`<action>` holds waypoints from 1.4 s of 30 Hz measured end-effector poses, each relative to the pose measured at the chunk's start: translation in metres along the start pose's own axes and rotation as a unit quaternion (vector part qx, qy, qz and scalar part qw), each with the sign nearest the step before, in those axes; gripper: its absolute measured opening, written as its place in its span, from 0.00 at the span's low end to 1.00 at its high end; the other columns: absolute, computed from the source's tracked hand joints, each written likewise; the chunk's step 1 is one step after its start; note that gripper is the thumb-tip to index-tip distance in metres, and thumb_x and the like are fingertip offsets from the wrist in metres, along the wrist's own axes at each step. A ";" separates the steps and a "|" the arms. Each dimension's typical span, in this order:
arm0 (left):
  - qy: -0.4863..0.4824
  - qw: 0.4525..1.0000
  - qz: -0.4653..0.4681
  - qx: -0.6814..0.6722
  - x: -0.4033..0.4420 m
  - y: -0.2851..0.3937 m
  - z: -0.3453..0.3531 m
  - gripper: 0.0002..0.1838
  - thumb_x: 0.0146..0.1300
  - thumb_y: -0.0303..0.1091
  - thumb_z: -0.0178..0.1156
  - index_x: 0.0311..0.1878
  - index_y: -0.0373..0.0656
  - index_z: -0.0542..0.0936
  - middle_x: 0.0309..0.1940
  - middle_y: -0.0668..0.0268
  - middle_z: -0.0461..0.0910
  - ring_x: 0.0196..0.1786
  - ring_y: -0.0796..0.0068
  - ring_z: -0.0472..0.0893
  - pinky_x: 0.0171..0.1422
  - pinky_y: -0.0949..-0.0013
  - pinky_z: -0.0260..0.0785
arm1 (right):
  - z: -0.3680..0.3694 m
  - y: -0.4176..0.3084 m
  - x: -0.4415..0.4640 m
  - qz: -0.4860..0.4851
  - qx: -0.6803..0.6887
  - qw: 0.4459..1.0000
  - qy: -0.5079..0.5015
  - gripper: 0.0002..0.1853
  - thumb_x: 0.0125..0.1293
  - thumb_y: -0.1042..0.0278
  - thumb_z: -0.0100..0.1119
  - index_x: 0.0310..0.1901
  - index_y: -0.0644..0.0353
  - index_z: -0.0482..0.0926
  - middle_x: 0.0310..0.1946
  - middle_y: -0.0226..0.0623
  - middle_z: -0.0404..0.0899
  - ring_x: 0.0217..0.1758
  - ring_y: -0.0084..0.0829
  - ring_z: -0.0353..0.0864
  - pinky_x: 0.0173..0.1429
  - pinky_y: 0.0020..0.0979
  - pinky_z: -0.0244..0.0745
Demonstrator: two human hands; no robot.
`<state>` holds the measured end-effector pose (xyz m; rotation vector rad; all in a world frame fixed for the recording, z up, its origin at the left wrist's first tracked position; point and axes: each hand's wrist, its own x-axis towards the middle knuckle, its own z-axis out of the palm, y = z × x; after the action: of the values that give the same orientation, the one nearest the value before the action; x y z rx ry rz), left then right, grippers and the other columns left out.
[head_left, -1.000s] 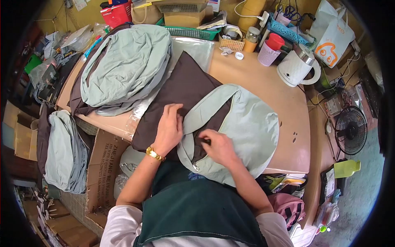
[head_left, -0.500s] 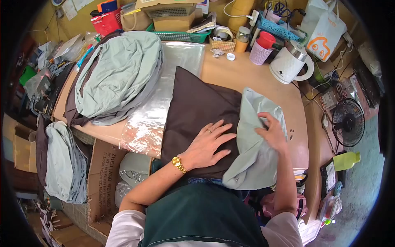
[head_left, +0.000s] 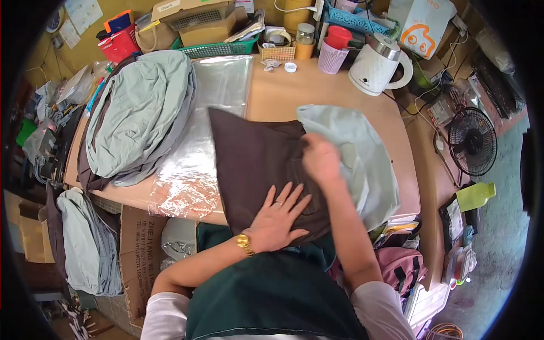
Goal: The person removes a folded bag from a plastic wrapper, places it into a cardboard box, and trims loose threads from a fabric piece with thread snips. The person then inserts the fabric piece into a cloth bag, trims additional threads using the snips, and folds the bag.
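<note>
The dark brown cloth [head_left: 258, 164] lies mostly flat on the near part of the surface, its far left corner drawn to a point, its near edge slightly rumpled. Joining it at the right, the pale grey-green cloth [head_left: 371, 164] is bunched, softly creased and rounded along its outer side.

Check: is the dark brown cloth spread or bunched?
Mostly spread: the dark brown cloth lies broad, far corner extended, beneath the flat left hand. Near the blurred right hand, cannot tell.

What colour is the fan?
The fan is black; the head view shows it best, at the right side.
</note>
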<state>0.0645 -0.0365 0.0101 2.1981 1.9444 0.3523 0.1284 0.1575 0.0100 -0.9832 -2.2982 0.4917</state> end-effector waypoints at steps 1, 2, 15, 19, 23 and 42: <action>0.015 0.999 0.001 -0.043 -0.009 -0.007 -0.002 0.39 0.68 0.60 0.50 0.74 0.43 0.62 0.75 0.50 0.56 0.78 0.50 0.54 0.77 0.37 0.40 | 0.008 0.047 0.011 -0.017 0.020 0.998 0.056 0.13 0.57 0.78 0.59 0.44 0.58 0.80 0.36 0.46 0.85 0.42 0.50 0.84 0.48 0.46 0.77; 0.029 0.996 0.004 -0.084 -0.018 -0.014 -0.006 0.39 0.68 0.60 0.50 0.73 0.42 0.62 0.74 0.49 0.57 0.77 0.48 0.54 0.77 0.37 0.41 | -0.001 0.062 0.010 0.019 -0.007 0.999 0.041 0.13 0.57 0.78 0.58 0.45 0.57 0.79 0.37 0.45 0.85 0.42 0.50 0.84 0.47 0.47 0.77; 0.255 0.829 -0.342 -0.361 0.043 -0.197 -0.066 0.28 0.59 0.36 0.70 0.60 0.32 0.75 0.34 0.63 0.81 0.33 0.76 0.79 0.42 0.70 0.73 | -0.011 0.082 -0.013 0.083 -0.128 0.987 0.052 0.18 0.60 0.75 0.58 0.53 0.54 0.73 0.43 0.45 0.83 0.42 0.47 0.84 0.45 0.46 0.78; 0.281 0.864 -0.192 -0.372 0.054 -0.146 -0.083 0.18 0.53 0.29 0.71 0.49 0.38 0.83 0.33 0.63 0.81 0.33 0.75 0.79 0.39 0.72 0.72 | -0.059 0.023 -0.006 0.103 0.133 0.981 -0.097 0.19 0.63 0.71 0.63 0.56 0.56 0.75 0.44 0.40 0.84 0.39 0.32 0.84 0.45 0.36 0.78; 0.296 0.909 -0.058 -0.287 0.052 -0.064 -0.119 0.13 0.51 0.24 0.69 0.42 0.42 0.85 0.31 0.63 0.80 0.35 0.64 0.77 0.44 0.65 0.71 | -0.056 -0.081 0.012 0.012 0.475 0.879 -0.045 0.11 0.64 0.71 0.64 0.45 0.67 0.80 0.34 0.28 0.82 0.38 0.19 0.78 0.43 0.27 0.74; 0.388 0.478 -0.089 -0.783 0.007 -0.150 -0.128 0.14 0.72 0.37 0.59 0.53 0.38 0.80 0.31 0.78 0.74 0.21 0.90 0.60 0.24 0.81 0.52 | -0.048 -0.075 0.010 -0.063 0.357 0.931 -0.034 0.11 0.60 0.73 0.68 0.31 0.69 0.75 0.25 0.34 0.73 0.30 0.23 0.68 0.38 0.26 0.66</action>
<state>-0.1149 -0.0135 0.0888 0.4512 0.8224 2.1654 0.1137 0.1206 0.0906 -0.4550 -1.9626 1.2066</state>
